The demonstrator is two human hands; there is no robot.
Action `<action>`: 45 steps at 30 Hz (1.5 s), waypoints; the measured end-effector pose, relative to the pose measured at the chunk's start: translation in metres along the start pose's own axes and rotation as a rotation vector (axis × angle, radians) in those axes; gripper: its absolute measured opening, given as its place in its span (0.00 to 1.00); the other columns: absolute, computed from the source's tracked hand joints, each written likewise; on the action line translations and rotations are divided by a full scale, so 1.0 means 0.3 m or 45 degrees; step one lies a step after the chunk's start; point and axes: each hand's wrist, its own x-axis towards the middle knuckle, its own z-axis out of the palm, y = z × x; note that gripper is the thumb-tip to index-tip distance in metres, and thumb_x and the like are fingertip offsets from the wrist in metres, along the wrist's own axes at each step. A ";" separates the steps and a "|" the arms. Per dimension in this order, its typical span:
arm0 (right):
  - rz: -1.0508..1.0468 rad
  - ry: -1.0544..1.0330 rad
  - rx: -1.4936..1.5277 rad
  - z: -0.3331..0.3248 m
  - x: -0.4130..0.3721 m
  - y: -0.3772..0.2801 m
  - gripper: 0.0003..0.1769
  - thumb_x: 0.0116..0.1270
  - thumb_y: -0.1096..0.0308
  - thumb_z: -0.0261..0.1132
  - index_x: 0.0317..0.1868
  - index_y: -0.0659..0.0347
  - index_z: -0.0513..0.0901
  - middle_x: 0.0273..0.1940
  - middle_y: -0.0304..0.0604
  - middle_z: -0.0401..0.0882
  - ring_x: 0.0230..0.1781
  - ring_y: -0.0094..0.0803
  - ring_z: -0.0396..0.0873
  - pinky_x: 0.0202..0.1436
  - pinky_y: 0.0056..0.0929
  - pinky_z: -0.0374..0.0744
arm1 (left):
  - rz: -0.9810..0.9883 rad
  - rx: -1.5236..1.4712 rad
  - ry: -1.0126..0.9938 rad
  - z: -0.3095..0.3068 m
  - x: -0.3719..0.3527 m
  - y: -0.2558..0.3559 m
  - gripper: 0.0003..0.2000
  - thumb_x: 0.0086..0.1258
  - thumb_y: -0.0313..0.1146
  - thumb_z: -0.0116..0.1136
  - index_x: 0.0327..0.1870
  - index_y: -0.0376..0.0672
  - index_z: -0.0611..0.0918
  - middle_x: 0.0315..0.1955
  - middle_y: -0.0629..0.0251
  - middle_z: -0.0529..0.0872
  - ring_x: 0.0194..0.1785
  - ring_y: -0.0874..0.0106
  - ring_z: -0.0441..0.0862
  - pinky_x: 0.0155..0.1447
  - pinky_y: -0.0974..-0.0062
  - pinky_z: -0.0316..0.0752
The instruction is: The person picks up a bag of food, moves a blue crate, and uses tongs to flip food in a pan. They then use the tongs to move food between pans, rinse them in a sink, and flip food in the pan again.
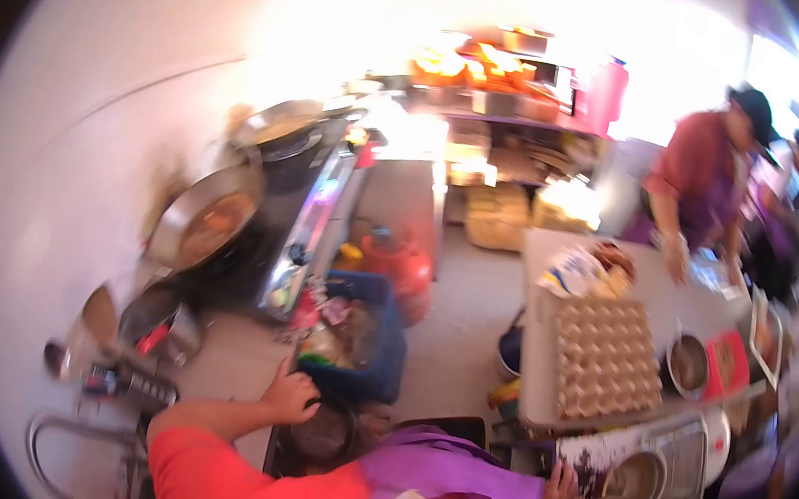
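My left hand point(292, 397) is over the edge of the left counter point(236, 354), with one finger stretched out and nothing visible in it. A dark round pan point(322, 433) lies just below it, and a blue crate point(386, 343) full of mixed waste-like items stands beyond. My right hand point(559, 492) is low beside my purple apron point(456, 473), fingers extended at the edge of a patterned surface point(581, 455). Close to its right sits a round metal pot point(636, 481). Blur hides finer detail of both hands.
Woks point(207, 218) sit on the stove at left. An egg tray point(609, 358), a metal pot point(687, 363) and a red box point(728, 364) share the right table point(539, 395). A red gas cylinder point(402, 269) stands mid-floor. A co-worker point(701, 171) leans over the table.
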 end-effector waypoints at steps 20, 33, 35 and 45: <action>-0.317 0.093 -0.090 0.009 0.072 0.048 0.20 0.67 0.66 0.58 0.59 0.58 0.78 0.50 0.47 0.80 0.46 0.39 0.79 0.50 0.36 0.78 | -0.058 -0.029 -0.150 -0.032 0.003 0.006 0.13 0.59 0.45 0.58 0.36 0.47 0.86 0.34 0.68 0.86 0.51 0.69 0.79 0.72 0.38 0.42; -0.327 0.080 -0.028 0.021 0.072 0.059 0.19 0.66 0.71 0.58 0.58 0.60 0.78 0.49 0.47 0.80 0.46 0.40 0.80 0.51 0.35 0.78 | -0.061 -0.073 -0.080 0.010 -0.008 -0.012 0.13 0.59 0.46 0.58 0.35 0.48 0.86 0.34 0.67 0.85 0.51 0.69 0.80 0.73 0.38 0.41; -0.321 0.084 -0.026 0.022 0.079 0.053 0.19 0.66 0.72 0.57 0.58 0.60 0.78 0.49 0.47 0.80 0.46 0.40 0.80 0.51 0.34 0.78 | -0.052 -0.086 -0.083 0.004 -0.010 -0.009 0.13 0.59 0.46 0.58 0.35 0.48 0.86 0.34 0.67 0.85 0.50 0.68 0.80 0.73 0.39 0.42; -0.314 0.080 0.067 0.024 0.110 0.041 0.19 0.65 0.76 0.57 0.57 0.62 0.78 0.48 0.48 0.79 0.46 0.41 0.80 0.52 0.34 0.78 | -0.037 -0.093 0.031 0.031 -0.014 -0.021 0.13 0.58 0.46 0.58 0.33 0.48 0.85 0.32 0.66 0.84 0.48 0.67 0.80 0.72 0.38 0.44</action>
